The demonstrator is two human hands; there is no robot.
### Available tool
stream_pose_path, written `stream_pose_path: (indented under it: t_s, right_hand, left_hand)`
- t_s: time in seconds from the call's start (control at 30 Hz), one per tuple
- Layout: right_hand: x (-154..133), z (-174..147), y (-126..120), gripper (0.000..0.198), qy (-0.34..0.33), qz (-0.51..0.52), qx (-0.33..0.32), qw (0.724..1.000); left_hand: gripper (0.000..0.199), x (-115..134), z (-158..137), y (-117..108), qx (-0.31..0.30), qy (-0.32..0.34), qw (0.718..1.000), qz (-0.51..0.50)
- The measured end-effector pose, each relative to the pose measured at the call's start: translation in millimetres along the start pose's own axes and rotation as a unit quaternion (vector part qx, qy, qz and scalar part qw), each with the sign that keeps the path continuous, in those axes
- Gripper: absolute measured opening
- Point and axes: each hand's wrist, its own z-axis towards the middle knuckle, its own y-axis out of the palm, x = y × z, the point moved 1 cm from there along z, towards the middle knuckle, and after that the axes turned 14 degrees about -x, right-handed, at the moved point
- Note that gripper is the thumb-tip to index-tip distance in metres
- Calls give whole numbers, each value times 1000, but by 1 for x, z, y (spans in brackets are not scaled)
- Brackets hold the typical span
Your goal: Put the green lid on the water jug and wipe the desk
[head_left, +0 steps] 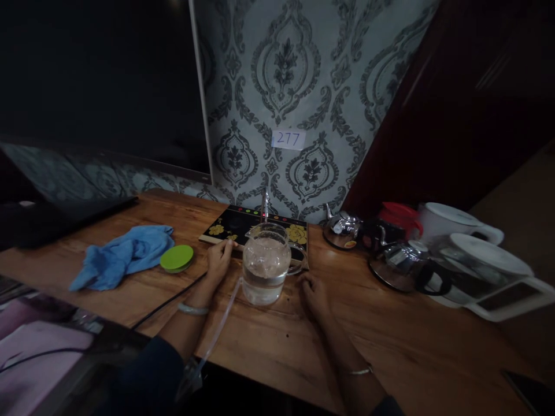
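Observation:
A black electric tea stove [236, 222] with gold flowers, coloured buttons and an upright metal spout lies at the back of the wooden table. My left hand [218, 263] is closed on its front edge, thumb on top. In front of the stove stands a clear glass pitcher [265, 271] holding water, its handle pointing right. Just below that handle, by the stove's right front corner, is my right hand [315, 293] with fingers curled; whether anything is in them is hidden. From beside the pitcher a clear tube [223, 318] runs down over the table's front edge.
To the left lie a blue cloth [125, 254] and a green round lid [177, 257]. Two shiny metal kettles [341, 226] and white and red plastic jugs [485, 268] crowd the right side. A black cable [169, 301] crosses the left front edge. A large screen [99, 81] hangs behind.

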Motion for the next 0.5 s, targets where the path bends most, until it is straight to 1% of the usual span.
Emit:
stream_pose_path:
  t_s: [0.33,0.5]
  right_hand:
    - [-3,-1,-3,22,1,-8,0,1000]
    - [-4,1,-3,20,7,-10,7,1000]
  left_hand:
    - [42,2,0,2,-14,4,1000,-4]
    - [42,2,-1,2,-10,3,1000,7]
